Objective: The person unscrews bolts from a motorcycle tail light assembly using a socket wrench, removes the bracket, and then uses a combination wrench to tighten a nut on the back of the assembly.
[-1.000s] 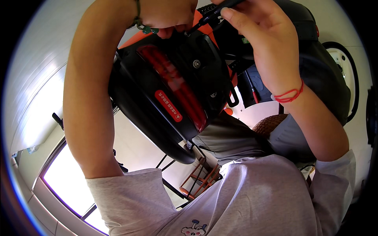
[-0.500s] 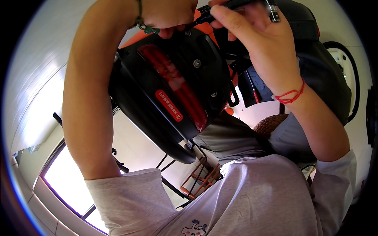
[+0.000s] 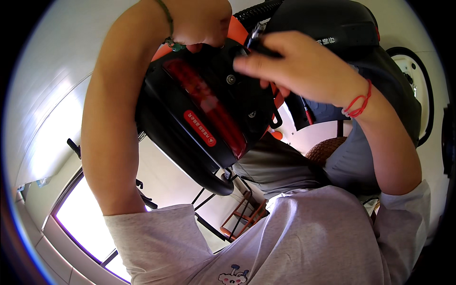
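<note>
My left hand (image 3: 199, 23) is curled at the top edge of the black rear assembly (image 3: 240, 97) of an orange-and-black vehicle; what its fingertips grip is hidden. The assembly carries a long red tail light (image 3: 206, 109), a red label (image 3: 199, 128) and metal bolts (image 3: 231, 79). My right hand (image 3: 299, 69), slightly blurred, is closed around a dark tool with a chrome end (image 3: 258, 31), just right of my left hand; its thumb lies over the assembly near the upper bolt. The tool's working tip is hidden.
A black padded body (image 3: 323, 21) and ribbed hose (image 3: 259, 12) are behind. A dark pad (image 3: 318, 114) holds a red-handled screwdriver (image 3: 306, 111). A woven brown object (image 3: 323, 147) sits by my legs, an orange metal frame (image 3: 240, 218) lower down, a white fixture with black rim (image 3: 408, 76) at right.
My right hand has turned over and dropped lower, swinging the tool's chrome end from the upper right leftward, toward my left hand. My left hand has shifted only slightly.
</note>
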A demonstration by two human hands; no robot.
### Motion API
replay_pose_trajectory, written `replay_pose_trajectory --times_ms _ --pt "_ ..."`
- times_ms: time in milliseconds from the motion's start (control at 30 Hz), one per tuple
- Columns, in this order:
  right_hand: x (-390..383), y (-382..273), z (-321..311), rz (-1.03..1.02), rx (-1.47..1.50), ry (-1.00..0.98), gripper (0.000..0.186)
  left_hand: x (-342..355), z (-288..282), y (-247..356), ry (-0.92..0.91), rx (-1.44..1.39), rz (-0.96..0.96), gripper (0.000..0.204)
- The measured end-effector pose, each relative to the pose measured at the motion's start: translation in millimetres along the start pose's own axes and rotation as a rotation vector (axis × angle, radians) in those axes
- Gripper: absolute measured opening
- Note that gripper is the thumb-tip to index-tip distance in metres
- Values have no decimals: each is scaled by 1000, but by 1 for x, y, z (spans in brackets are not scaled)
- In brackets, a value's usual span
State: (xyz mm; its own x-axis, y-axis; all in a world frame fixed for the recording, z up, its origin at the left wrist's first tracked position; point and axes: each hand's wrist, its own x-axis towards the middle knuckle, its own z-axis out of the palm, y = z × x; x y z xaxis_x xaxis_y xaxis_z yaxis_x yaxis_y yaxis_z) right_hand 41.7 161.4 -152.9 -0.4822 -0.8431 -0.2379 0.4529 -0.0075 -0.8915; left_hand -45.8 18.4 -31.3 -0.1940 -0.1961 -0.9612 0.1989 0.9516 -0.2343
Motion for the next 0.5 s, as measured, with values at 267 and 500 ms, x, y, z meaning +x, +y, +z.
replay_pose_trajectory --times_ms 267,500 --pt "-2 15 19 -87 -56 -23 37 13 17 -4 149 82 -20 18" --pt "-9 15 18 -155 78 71 38 10 6 7 150 57 -62 16"
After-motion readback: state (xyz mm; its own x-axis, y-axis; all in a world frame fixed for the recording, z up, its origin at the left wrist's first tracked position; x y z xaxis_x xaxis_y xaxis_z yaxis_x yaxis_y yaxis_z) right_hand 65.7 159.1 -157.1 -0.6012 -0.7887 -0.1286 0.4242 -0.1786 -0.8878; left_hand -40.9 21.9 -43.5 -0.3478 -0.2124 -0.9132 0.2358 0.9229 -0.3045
